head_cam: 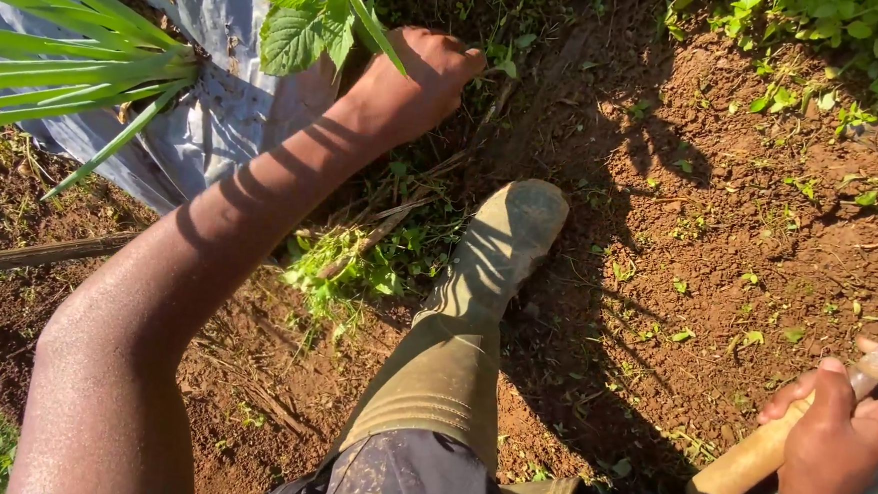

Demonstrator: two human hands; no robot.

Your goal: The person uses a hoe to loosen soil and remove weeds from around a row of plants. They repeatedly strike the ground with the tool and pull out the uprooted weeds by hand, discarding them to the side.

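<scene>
Right hand (839, 448), at 4 o'clock, is closed around a wooden handle (748, 464). Left hand (418, 81), at 12 o'clock, is fisted among weeds (358, 263) beside grey plastic sheeting (216, 115). An olive rubber boot (477, 279) stands at centre on red soil (720, 242).

Harsh low sunlight, striped shadows, warm glare, sharp focus, slight edge stretch

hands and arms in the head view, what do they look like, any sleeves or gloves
Both are bare: no gloves, rings or watch show. The left hand continues into a long forearm with no sleeve, crossed by striped leaf shadows and faintly glistening. The right hand shows only to the wrist at the frame edge; no sleeve there.
</scene>
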